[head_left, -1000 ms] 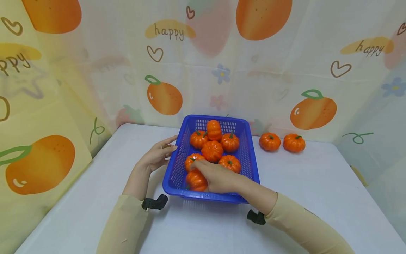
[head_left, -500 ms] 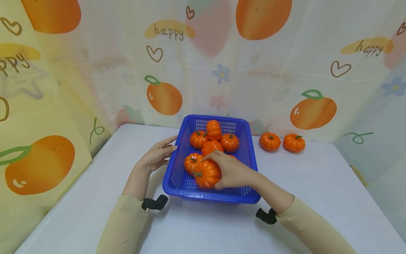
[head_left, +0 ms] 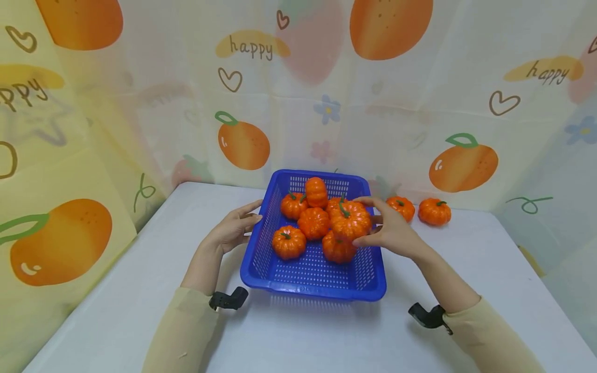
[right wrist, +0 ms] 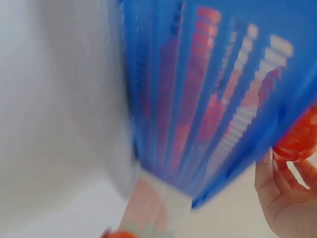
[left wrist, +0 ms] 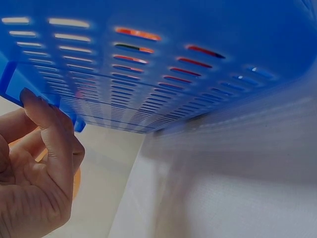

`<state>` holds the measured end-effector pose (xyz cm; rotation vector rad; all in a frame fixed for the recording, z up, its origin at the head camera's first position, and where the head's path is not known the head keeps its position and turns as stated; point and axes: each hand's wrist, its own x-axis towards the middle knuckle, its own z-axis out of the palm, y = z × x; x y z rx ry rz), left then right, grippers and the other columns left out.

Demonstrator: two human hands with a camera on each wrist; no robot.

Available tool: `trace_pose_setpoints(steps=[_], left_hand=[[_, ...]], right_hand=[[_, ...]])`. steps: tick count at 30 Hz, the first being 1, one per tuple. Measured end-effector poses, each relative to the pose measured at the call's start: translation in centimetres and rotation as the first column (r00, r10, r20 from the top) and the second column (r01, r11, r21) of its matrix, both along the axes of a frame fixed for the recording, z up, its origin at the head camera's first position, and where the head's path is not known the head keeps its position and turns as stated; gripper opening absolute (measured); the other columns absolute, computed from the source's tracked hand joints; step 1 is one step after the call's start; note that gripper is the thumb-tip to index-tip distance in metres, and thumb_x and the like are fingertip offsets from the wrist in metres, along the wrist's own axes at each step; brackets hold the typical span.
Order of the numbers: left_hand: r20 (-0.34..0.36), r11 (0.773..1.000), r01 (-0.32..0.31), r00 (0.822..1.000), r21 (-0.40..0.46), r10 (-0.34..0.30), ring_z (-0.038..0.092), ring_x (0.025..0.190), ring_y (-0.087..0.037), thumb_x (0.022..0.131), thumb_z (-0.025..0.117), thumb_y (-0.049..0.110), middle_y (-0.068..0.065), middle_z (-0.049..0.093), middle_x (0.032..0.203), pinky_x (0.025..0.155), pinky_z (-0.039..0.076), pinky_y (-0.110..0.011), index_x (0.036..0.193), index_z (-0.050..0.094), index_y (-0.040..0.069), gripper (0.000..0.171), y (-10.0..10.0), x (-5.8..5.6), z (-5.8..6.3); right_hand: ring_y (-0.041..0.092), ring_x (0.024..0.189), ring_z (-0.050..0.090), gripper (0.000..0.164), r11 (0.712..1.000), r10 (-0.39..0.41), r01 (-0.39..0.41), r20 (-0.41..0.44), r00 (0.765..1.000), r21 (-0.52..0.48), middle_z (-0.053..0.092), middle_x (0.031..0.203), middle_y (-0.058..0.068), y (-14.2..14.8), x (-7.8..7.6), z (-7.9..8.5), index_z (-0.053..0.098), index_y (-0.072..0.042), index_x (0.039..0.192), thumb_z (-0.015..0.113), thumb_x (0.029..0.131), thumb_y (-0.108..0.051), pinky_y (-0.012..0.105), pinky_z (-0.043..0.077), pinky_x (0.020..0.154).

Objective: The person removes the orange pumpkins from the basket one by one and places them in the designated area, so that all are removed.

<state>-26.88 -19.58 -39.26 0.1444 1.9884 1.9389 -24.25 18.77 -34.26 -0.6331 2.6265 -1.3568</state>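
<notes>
A small orange pumpkin with a green stem is raised over the right side of the blue plastic basket. My right hand grips that pumpkin between thumb and fingers; the right wrist view shows the hand under the held pumpkin, beyond the basket's rim. On the opposite side my left hand holds the basket's left rim. In the left wrist view its curled fingers meet the rim's lip. Several more pumpkins lie inside the basket, such as one at front left; the held one partly covers two.
Two pumpkins sit on the white table right of the basket: one partly behind my right hand, another farther right. A fruit-printed cloth hangs right behind the table. Each wrist wears a black camera.
My right hand has picked up a pumpkin from the basket's front left and carried it up and to the right, over the right rim. The left hand has stayed at the basket.
</notes>
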Motion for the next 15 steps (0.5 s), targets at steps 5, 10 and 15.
trace_pose_setpoints(steps=[5,10,15], left_hand=[[-0.007,1.0,-0.002,1.0,-0.022,0.001,0.065,0.101,-0.012,0.103,0.051,0.021,-0.013,0.054,0.133,0.089,0.056,-0.034,0.159,0.022,0.019,0.063,0.0,-0.2,0.0],[-0.009,1.0,0.001,1.0,-0.018,-0.002,0.065,0.1,-0.011,0.102,0.051,0.021,-0.011,0.054,0.13,0.088,0.056,-0.033,0.159,0.022,0.019,0.063,-0.1,-0.2,-0.1],[-0.002,1.0,0.009,1.0,0.01,-0.009,0.065,0.092,-0.009,0.103,0.051,0.019,-0.001,0.057,0.111,0.082,0.057,-0.03,0.159,0.022,0.018,0.063,-0.1,-0.1,-0.1]], right_hand=[[0.039,0.125,0.055,0.086,0.989,-0.142,0.141,-0.009,0.99,-0.043,0.039,0.151,0.015,3.5,-0.8,0.2,0.032,-0.015,0.151,0.08,0.082,-0.028,0.044,0.056,0.094],[0.037,0.125,0.051,0.083,0.957,-0.284,0.283,-0.018,0.959,-0.071,0.035,0.15,0.016,6.9,-2.0,0.0,0.026,-0.013,0.154,0.073,0.089,-0.033,0.016,0.051,0.086],[0.027,0.12,0.048,0.086,0.906,-0.416,0.414,-0.006,0.909,-0.094,0.029,0.155,0.019,10.3,-3.0,-0.2,0.019,-0.01,0.157,0.068,0.092,-0.037,0.005,0.048,0.075]])
